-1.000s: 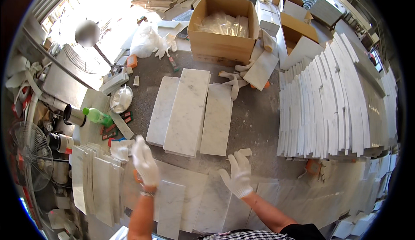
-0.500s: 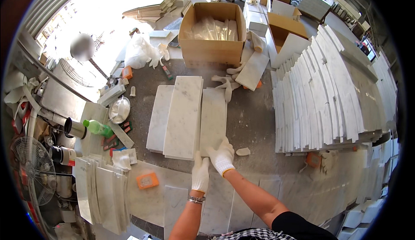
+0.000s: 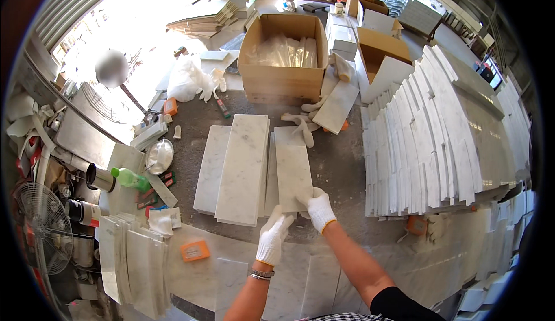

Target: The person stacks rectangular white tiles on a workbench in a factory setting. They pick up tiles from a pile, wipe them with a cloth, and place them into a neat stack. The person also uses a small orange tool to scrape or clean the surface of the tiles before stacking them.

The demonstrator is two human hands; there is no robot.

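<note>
On floor | white veined marble slab [image 3: 293,168] | right hand [image 3: 319,209] grip clasps edge | left hand [image 3: 272,239] touching

Strong daylight floods in from the upper left, where the floor [image 3: 144,26] beyond the work area burns out to near white and loses all detail. The white plastic bag [image 3: 188,78] at that edge is almost blown out too. Further in, the light is even and bright; the marble slabs [image 3: 243,170] show their grey veins clearly and cast only short, soft shadows on the dark floor. The stacked slabs [image 3: 439,141] at the right carry a pale sheen. The middle is sharp, with no motion blur on the gloved left hand [image 3: 272,240] or right hand [image 3: 318,208]. Straight edges bow outward toward the rim, which falls into a black circular vignette; things there look squeezed and softer.
</note>
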